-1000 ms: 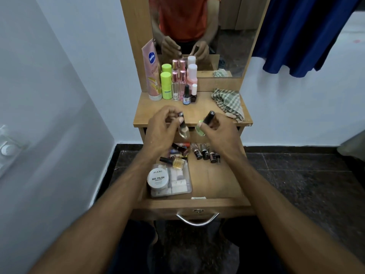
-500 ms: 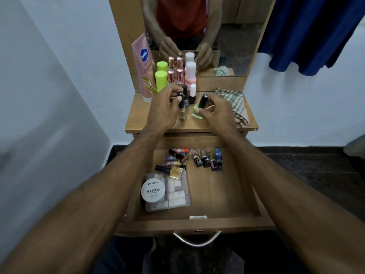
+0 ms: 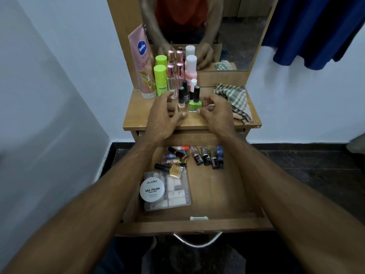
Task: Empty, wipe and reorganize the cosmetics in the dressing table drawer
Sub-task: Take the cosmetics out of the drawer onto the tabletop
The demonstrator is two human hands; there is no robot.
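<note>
Both hands, left hand point(image 3: 162, 115) and right hand point(image 3: 214, 113), loosened beside upright clear polish bottle point(image 3: 182, 99) and green polish bottle point(image 3: 195, 100) mid-worktop point(image 3: 138, 115); a careless pull-back could topple them into neighbouring bottles.

Wooden bench point(image 3: 138, 115): bottles point(image 3: 177, 80) beyond left hand point(image 3: 162, 117); checked cloth point(image 3: 235, 99) beside right hand point(image 3: 215, 113).

Single head-worn wide view, looking forward and down, close over open drawer point(image 3: 197, 220) and tabletop point(image 3: 138, 115)
</note>
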